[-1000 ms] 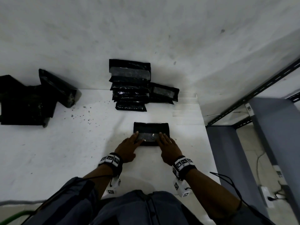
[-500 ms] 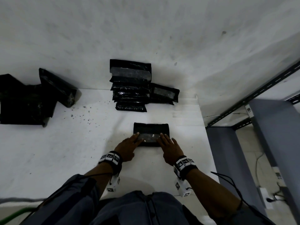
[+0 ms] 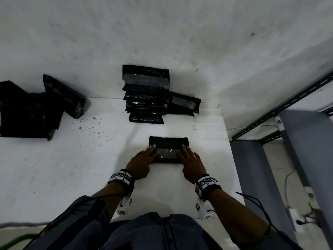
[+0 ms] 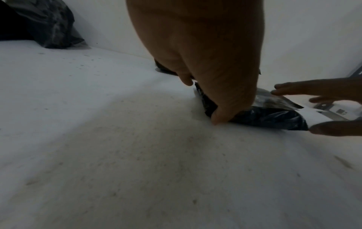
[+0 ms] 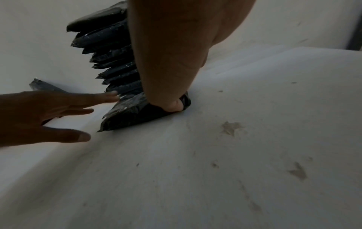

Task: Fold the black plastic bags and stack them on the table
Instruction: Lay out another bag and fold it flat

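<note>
Pressing still — both hands (image 3: 167,163), fingers flat, unmoved on the folded bag (image 3: 168,144).

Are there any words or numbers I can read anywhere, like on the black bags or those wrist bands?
No readable words or numbers.
Wrist bands: black-and-white square patterns only, no letters.
Folded bag under both hands: plain black, no print.
Small label on the metal shelf: too small to read.
</note>
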